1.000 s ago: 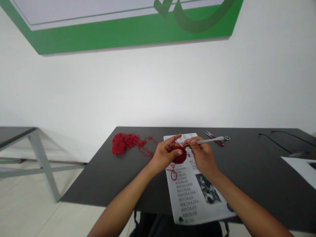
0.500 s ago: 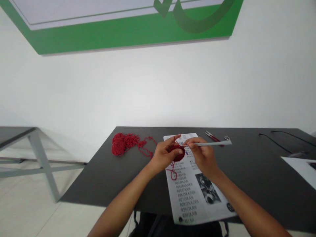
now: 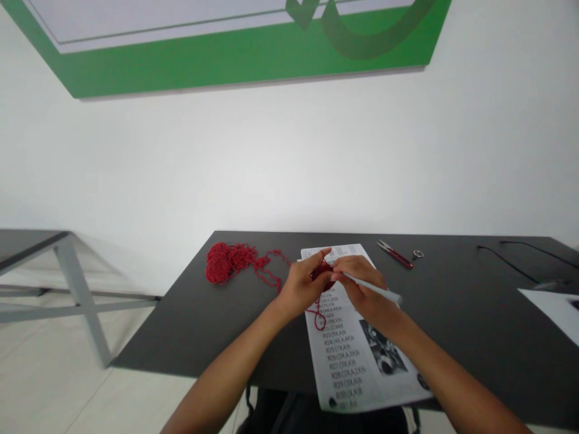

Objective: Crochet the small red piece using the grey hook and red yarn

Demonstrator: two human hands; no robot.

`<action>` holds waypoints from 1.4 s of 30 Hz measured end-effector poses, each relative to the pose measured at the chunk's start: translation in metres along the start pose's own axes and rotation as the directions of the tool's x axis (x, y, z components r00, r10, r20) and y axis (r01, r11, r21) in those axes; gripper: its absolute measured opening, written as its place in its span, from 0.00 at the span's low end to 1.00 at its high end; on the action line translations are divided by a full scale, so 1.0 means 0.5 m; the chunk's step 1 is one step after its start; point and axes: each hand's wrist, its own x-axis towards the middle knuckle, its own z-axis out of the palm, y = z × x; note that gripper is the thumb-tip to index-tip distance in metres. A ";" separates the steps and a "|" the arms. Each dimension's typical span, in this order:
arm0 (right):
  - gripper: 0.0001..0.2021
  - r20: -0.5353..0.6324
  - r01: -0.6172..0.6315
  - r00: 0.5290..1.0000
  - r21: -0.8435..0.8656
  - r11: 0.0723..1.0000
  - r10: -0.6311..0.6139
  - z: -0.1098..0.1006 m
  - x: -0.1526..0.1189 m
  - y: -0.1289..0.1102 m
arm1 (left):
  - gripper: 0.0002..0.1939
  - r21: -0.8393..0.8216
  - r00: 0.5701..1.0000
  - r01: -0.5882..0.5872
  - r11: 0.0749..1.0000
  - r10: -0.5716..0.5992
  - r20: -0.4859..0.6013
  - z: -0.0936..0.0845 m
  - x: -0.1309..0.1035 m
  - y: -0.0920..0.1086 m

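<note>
- L hand [image 3: 302, 282]: pinching red crochet pc. [image 3: 321, 270], betw. hands
- R hand [image 3: 363, 272]: grasping grey hook [image 3: 377, 289]
- Printed sheet [image 3: 341, 367]: below grip, overhangs table's [image 3: 253, 343] near edge
- Yarn [image 3: 219, 263]: L of grip, tabletop betw.
- Snips [image 3: 395, 255]: R, beyond grip

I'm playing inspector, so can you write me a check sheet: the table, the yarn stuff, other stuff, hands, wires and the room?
Surface: dark table, printed sheet beneath the hands.
Job's things: red yarn at left; small red piece, partly hidden; grey tool, tip hidden.
Clutter: snips, ring, what look like glasses, white paper.
Hands: left hand pinches the red piece; right hand grips the grey tool.
Cables: nothing seen.
Surroundings: white wall, green-edged board, second table at left.
</note>
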 end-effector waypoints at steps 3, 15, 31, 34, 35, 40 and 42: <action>0.05 0.060 0.134 0.990 -0.145 0.980 -0.127 0.008 -0.002 0.008 | 0.27 0.076 0.999 0.004 0.997 -0.001 -0.044 0.005 -0.003 -0.009; 0.14 -0.134 0.224 0.960 -0.161 0.961 -0.246 0.010 -0.008 0.005 | 0.32 -0.766 0.899 0.396 0.507 -0.382 0.211 0.037 -0.004 0.017; 0.06 -0.027 -0.033 0.999 0.046 0.998 0.035 0.007 0.017 0.007 | 0.19 0.080 0.972 -0.090 0.993 0.105 -0.210 -0.015 0.015 -0.022; 0.12 0.009 -0.105 0.994 0.053 0.993 0.105 0.012 0.010 0.002 | 0.18 0.125 0.967 -0.118 0.985 0.142 -0.211 -0.014 0.018 -0.028; 0.14 0.022 -0.148 0.989 0.062 0.987 0.147 0.013 0.007 0.000 | 0.17 0.125 0.967 -0.121 0.985 0.146 -0.210 -0.014 0.018 -0.029; 0.15 0.029 -0.321 0.946 0.227 0.920 0.323 0.018 -0.006 -0.010 | 0.14 0.189 0.950 -0.204 0.961 0.240 -0.199 -0.012 0.013 -0.025; 0.14 0.019 -0.325 0.943 0.254 0.911 0.331 0.021 -0.007 -0.011 | 0.13 0.224 0.940 -0.247 0.943 0.289 -0.182 -0.014 0.012 -0.026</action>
